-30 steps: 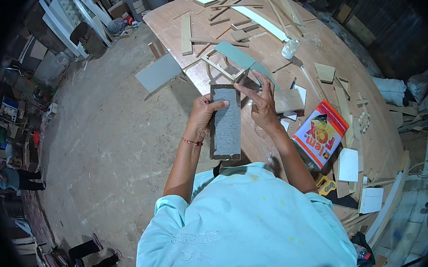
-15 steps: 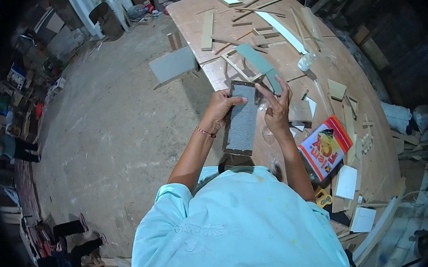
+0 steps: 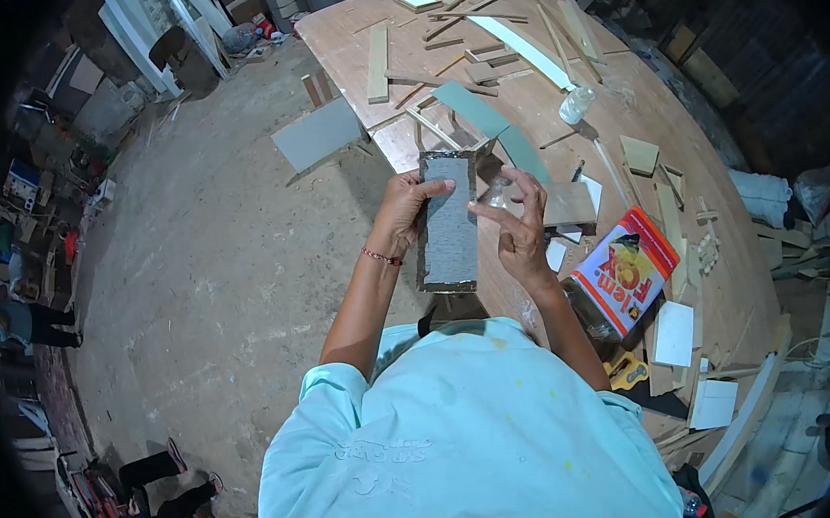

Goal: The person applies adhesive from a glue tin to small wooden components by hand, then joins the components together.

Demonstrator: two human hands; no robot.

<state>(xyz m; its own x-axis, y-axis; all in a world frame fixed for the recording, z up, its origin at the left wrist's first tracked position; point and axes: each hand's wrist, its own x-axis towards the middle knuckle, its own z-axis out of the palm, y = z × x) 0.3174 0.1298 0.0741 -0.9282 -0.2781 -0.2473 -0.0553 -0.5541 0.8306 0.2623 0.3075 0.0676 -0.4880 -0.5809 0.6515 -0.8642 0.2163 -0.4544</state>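
Observation:
My left hand (image 3: 398, 214) grips the left edge of a long grey board with a dark rim (image 3: 448, 226), thumb lying across its top face, and holds it up over the near edge of the wooden workbench (image 3: 616, 110). My right hand (image 3: 519, 228) hovers just right of the board with its fingers spread and slightly curled. A small clear object (image 3: 497, 194) shows at its fingertips; whether the hand holds it is unclear.
A red and yellow glue can (image 3: 623, 271) lies on the bench to the right. Wood strips, a small frame (image 3: 444, 127), grey panels and white squares (image 3: 675, 333) litter the bench. Another grey panel (image 3: 315, 136) lies on the dirt floor. People sit at the far left.
My right hand has pulled back from the board's top right corner to its right side, fingers spread. The left hand keeps its hold on the board.

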